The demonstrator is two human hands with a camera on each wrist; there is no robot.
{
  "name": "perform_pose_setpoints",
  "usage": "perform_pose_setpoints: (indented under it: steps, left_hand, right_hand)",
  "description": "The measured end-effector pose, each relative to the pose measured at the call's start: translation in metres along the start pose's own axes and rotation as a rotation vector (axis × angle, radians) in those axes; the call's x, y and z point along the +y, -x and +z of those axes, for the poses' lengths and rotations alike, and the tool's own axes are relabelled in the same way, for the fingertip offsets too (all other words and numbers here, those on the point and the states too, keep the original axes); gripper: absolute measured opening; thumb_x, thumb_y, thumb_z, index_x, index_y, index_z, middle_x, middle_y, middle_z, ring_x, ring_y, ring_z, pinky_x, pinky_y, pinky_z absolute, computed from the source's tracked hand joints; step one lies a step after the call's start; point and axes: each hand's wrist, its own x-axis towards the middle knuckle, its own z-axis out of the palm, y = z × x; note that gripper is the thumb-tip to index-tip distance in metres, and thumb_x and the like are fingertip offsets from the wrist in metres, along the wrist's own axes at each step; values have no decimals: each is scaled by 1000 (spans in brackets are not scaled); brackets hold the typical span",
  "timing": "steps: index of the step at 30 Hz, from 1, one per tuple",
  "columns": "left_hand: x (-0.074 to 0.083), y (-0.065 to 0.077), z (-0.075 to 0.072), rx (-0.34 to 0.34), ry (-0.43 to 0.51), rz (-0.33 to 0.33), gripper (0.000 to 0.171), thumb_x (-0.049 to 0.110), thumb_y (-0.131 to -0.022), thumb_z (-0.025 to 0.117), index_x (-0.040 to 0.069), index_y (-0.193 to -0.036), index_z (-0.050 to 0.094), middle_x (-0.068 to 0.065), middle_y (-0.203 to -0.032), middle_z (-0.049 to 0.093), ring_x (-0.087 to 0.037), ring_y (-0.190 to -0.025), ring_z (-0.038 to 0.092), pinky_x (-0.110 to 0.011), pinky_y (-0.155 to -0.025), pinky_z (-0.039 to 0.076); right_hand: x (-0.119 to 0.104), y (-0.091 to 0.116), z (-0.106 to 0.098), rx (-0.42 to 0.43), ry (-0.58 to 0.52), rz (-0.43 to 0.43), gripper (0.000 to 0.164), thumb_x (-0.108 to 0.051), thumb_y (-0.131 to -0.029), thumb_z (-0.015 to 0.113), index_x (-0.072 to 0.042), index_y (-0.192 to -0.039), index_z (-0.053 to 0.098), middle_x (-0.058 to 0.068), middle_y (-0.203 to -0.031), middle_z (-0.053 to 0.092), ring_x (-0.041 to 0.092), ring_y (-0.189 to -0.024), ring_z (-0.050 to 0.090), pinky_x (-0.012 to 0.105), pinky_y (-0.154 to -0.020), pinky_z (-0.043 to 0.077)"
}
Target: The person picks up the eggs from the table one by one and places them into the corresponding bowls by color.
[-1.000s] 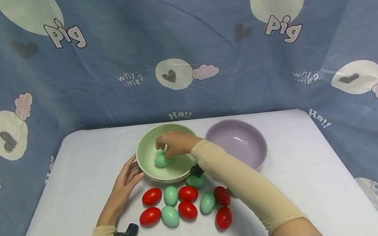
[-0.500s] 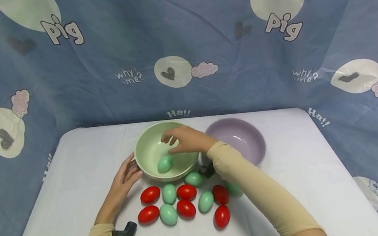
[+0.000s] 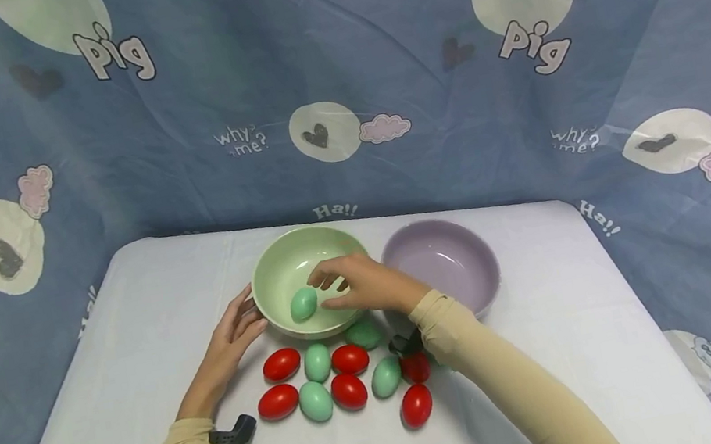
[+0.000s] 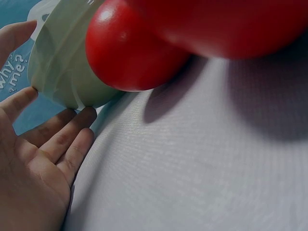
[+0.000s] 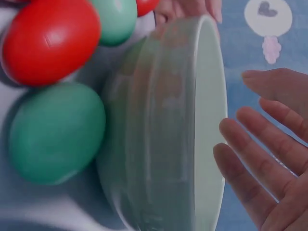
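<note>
A light green bowl (image 3: 278,267) stands at the back of the white table, with one green egg (image 3: 303,304) inside it. My left hand (image 3: 231,341) rests against the bowl's left side; in the left wrist view its fingertips touch the outer wall. Over the bowl's right part hovers my right hand (image 3: 359,282), its fingers spread and loosely bent with nothing between them. The right wrist view has those fingers (image 5: 260,163) above the rim. In front of the bowl lie several red eggs (image 3: 278,402) and green eggs (image 3: 316,401).
To the right of the green bowl is a purple bowl (image 3: 455,260), partly behind the right arm. That arm also covers some eggs near the purple bowl. A blue printed cloth (image 3: 192,187) hangs behind the white table (image 3: 538,285).
My right hand has let go of the green egg and drawn back to the right. The egg has rolled slightly inside the bowl. My left hand stays at the bowl's side.
</note>
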Motion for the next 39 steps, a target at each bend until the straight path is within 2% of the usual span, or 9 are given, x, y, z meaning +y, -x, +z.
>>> perform_pose_setpoints:
  steps: [8, 14, 19, 22, 25, 28, 31, 33, 39]
  left_hand:
    - [2, -1, 1, 0, 4, 9, 70, 31, -106, 59, 30, -166, 21, -17, -165, 37, -30, -146, 47, -61, -120, 37]
    - [3, -2, 1, -4, 4, 9, 70, 32, -106, 58, 31, -166, 21, -16, -165, 37, -27, -146, 47, -59, -121, 37]
    - [2, -2, 1, -4, 4, 11, 70, 32, -106, 59, 31, -165, 22, -15, -164, 39, -31, -146, 47, -59, -120, 37]
    - [1, -1, 0, -5, 3, 10, 70, 33, -106, 59, 32, -165, 22, -14, -164, 39, -24, -145, 49, -58, -120, 38]
    - [1, -1, 0, -6, -1, 12, 70, 33, -106, 59, 32, -165, 22, -12, -164, 40, -12, -141, 51, -51, -120, 41]
    - [0, 0, -1, -9, 3, 17, 70, 32, -106, 59, 32, -165, 23, -12, -164, 40, -4, -137, 52, -31, -116, 46]
    - [0, 0, -2, -12, 7, 18, 69, 32, -106, 59, 32, -165, 23, -12, -164, 40, 1, -134, 51, -13, -107, 44]
    - [-1, 0, -2, -12, 8, 20, 69, 32, -106, 59, 32, -165, 23, -12, -164, 40, 2, -134, 51, -9, -105, 42]
    - [-1, 1, -2, -11, 9, 19, 69, 32, -106, 59, 33, -165, 23, -11, -165, 39, 2, -135, 51, -8, -104, 42]
  right_hand:
    - [-14, 18, 17, 42, 30, -50, 36, -18, -92, 79, -9, -126, 69, 4, -122, 75, 20, -114, 71, 30, -95, 61]
    - [-23, 30, 34, 18, 5, -108, 37, -17, -90, 81, -7, -124, 69, 7, -119, 75, 20, -112, 71, 27, -96, 60]
    - [-24, 36, 49, -27, 92, -144, 38, -22, -90, 82, -10, -125, 70, 3, -118, 75, 15, -106, 71, 20, -97, 57]
    - [-22, 40, 57, -40, 144, -151, 40, -25, -89, 82, -10, -125, 70, 1, -117, 75, 13, -101, 71, 15, -93, 55]
    - [-21, 42, 64, -48, 179, -150, 42, -27, -88, 83, -12, -125, 70, -2, -115, 74, 10, -99, 69, 11, -92, 52]
    - [-21, 43, 69, -62, 211, -151, 42, -30, -88, 84, -14, -125, 70, -5, -114, 74, 6, -99, 68, 7, -92, 49]
    - [-22, 45, 75, -81, 236, -158, 41, -32, -88, 84, -16, -123, 70, -7, -113, 73, 5, -98, 67, 6, -91, 48]
    - [-24, 45, 77, -88, 256, -170, 39, -33, -88, 84, -16, -120, 71, -7, -112, 73, 4, -97, 66, 6, -90, 48]
    - [-29, 45, 85, -100, 370, -210, 35, -36, -86, 84, -20, -116, 74, -11, -109, 72, 2, -95, 64, 5, -88, 47]
